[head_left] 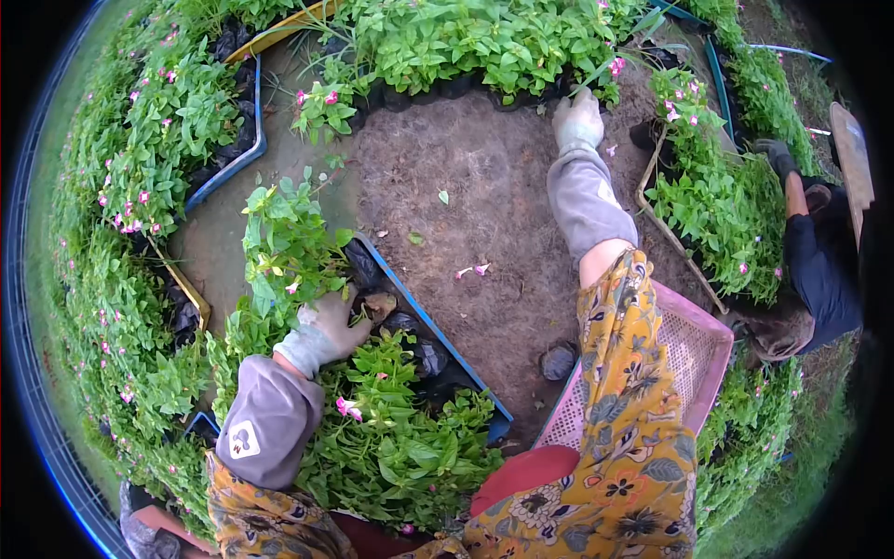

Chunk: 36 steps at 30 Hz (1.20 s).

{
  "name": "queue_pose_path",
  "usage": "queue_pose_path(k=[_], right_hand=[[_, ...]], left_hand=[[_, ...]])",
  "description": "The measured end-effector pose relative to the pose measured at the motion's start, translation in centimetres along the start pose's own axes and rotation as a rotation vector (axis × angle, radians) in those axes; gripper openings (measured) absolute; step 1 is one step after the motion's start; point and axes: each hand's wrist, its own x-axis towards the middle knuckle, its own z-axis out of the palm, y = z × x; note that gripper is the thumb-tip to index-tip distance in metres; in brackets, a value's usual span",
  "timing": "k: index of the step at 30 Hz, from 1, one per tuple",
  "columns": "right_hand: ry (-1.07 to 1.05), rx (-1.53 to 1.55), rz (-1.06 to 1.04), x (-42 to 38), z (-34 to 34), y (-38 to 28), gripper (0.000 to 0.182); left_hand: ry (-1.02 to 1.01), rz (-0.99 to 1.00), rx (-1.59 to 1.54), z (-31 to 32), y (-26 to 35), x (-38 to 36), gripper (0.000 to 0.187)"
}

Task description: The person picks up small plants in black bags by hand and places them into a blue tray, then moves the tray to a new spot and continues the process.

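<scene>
My left hand (326,331), in a pale glove, is among leafy plants at the near left. Its thumb and index finger are spread beside a brown patch (380,306) at the top of a black plant bag. A leafy plant (289,233) leans just beyond it. The blue-edged tray (438,331) beside this hand holds bagged, pink-flowered plants. My right hand (577,119), also gloved, reaches to the far row of bagged plants (484,47). Its fingers look drawn together at the row's edge, by a pink flower (616,67). Leaves hide what its fingertips touch.
A pink plastic crate (694,349) lies under my right arm, near a red rounded thing (526,475). One small black bag (559,361) stands on bare soil (466,214). Yellow-edged trays (182,284) flank the left. A co-worker (819,261) crouches at right; another person's arm (163,526) shows lower left.
</scene>
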Motion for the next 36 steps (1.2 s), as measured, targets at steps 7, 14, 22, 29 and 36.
queue_pose_path(k=[7, 14, 22, 29, 36], right_hand=[[-0.318, 0.005, -0.275, -5.6, 2.6, -3.8, 0.034], [-0.309, 0.407, -0.2, -8.2, 0.1, -4.6, 0.03], [-0.617, 0.195, -0.441, -19.2, -5.5, -4.0, 0.032], [-0.738, 0.241, -0.293, -20.2, -7.8, -2.9, 0.029], [-0.779, -0.012, -0.4, -21.0, -7.3, -0.9, 0.035]], left_hand=[[0.064, 0.023, 0.028, 0.7, -0.1, -0.1, 0.047], [0.119, 0.033, 0.022, 1.4, -0.7, 0.0, 0.046], [-0.006, -0.003, 0.037, 0.1, -0.2, 0.0, 0.055], [-0.113, 0.127, -0.134, -3.7, 1.2, -1.0, 0.034], [-0.006, 0.417, -0.136, -3.6, 4.9, -2.4, 0.026]])
